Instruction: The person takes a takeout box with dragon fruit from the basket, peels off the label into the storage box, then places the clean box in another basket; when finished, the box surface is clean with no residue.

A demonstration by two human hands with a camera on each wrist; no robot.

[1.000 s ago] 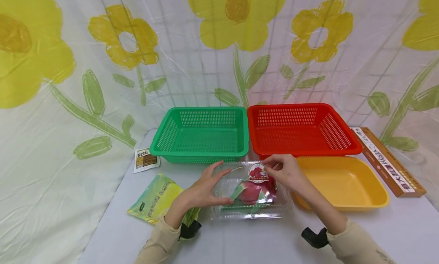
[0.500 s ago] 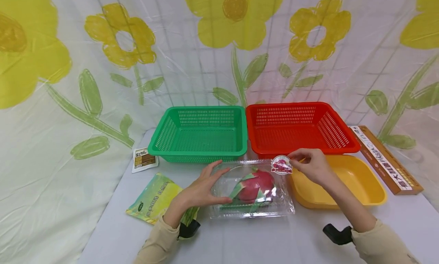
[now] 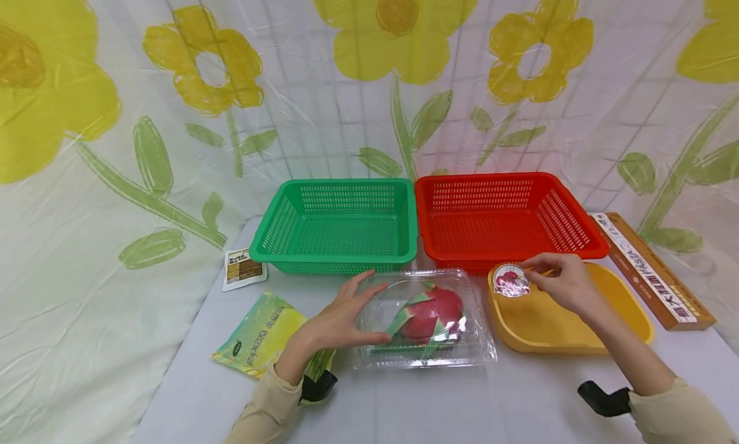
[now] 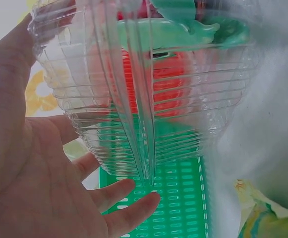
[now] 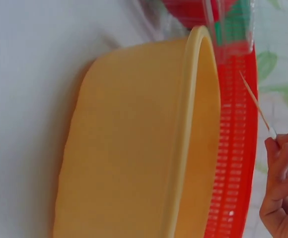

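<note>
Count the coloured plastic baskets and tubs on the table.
3. A green basket at the back left, a red basket to its right, and a yellow tub in front of the red one, partly covered by the right hand in the head view. No others show.

Your round paper label [image 3: 510,281] is white with red fruit; your plastic box [image 3: 378,314] is clear, your oval dragon fruit [image 3: 427,317] magenta with green scales. You have a slotted green plastic basket [image 3: 349,235], a slotted red plastic basket [image 3: 491,231] and a yellow plastic tub [image 3: 551,325].
</note>
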